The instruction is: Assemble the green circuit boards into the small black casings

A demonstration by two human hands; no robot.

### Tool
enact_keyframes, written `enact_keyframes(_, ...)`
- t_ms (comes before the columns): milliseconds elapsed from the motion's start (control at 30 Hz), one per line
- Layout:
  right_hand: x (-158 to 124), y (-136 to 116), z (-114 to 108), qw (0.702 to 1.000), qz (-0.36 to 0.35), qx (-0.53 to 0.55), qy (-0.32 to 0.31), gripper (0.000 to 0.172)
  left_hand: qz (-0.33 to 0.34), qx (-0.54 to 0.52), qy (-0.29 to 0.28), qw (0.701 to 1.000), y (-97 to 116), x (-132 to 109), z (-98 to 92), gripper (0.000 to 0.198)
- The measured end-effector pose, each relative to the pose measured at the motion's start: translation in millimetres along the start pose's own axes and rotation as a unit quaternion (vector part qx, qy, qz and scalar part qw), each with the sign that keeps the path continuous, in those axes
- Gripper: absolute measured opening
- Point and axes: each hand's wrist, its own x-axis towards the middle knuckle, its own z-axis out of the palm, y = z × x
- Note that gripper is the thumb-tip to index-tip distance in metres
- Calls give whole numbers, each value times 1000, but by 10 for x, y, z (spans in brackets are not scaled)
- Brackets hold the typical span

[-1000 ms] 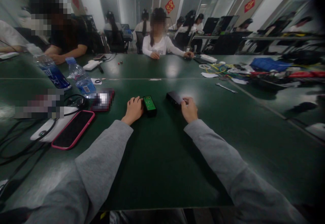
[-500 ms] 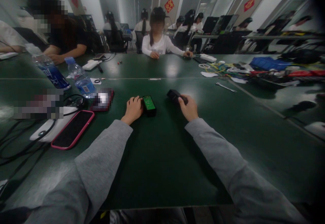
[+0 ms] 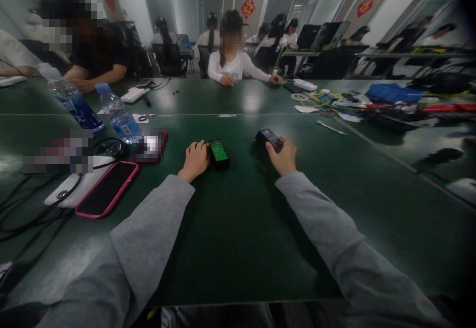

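Observation:
A small black box with a green circuit board on top [image 3: 218, 150] lies on the dark green table [image 3: 223, 239], in front of me and slightly left of the middle. My left hand [image 3: 196, 159] rests against its left side, fingers bent, fingertips partly hidden by the hand and the box. To the right, my right hand [image 3: 283, 154] grips a black device with a greyish face [image 3: 269, 138] turned upward, thumb on its near side and fingers along the far side. A gap of bare table separates the two objects.
On the left are a pink-edged phone [image 3: 107, 189], a white case [image 3: 80, 182], cables and two bottles [image 3: 121, 119] [image 3: 76, 102]. A wrench [image 3: 330, 128] and a pile of cables [image 3: 394, 105] lie at the right. People sit across the table.
My right hand has moved slightly to the right with the black device, which has turned so its greyish face shows. The left hand and the circuit board box have stayed in place.

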Motion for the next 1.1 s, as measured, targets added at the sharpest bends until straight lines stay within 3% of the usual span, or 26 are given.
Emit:
enact_keyframes(200, -18, -18, 2, 1000, -20, 14, -17, 54, 1, -4, 5, 1000, -3, -3, 8, 49)
enact_keyframes(367, -4, -251, -233, 991, -62, 11, 114, 59, -2, -13, 6, 1000, -4, -5, 14, 48)
enact_keyframes(433, -34, -385, -319, 987, -89, 6, 131, 62, -2, -15, 7, 1000, -9, -3, 19, 48)
enact_keyframes(533, -126, -557, -329, 988, -142, -6, 60, 63, -3, -14, 7, 1000, -19, 2, 30, 49)
enact_keyframes(700, -269, -604, -111, 976, -183, -92, -70, 54, 0, -13, 6, 1000, -23, 4, 38, 50)
enact_keyframes(900, -295, -554, -65, 975, -170, -134, -58, 54, -2, -5, -1, 1000, -14, 4, 18, 51)
enact_keyframes(1000, -358, -744, -152, 978, -173, -108, -35, 54, -1, -5, -2, 1000, -10, 1, 11, 51)
enact_keyframes(1100, -529, -1053, -191, 975, -206, -53, -62, 52, -5, -4, 4, 1000, -2, -3, 15, 50)
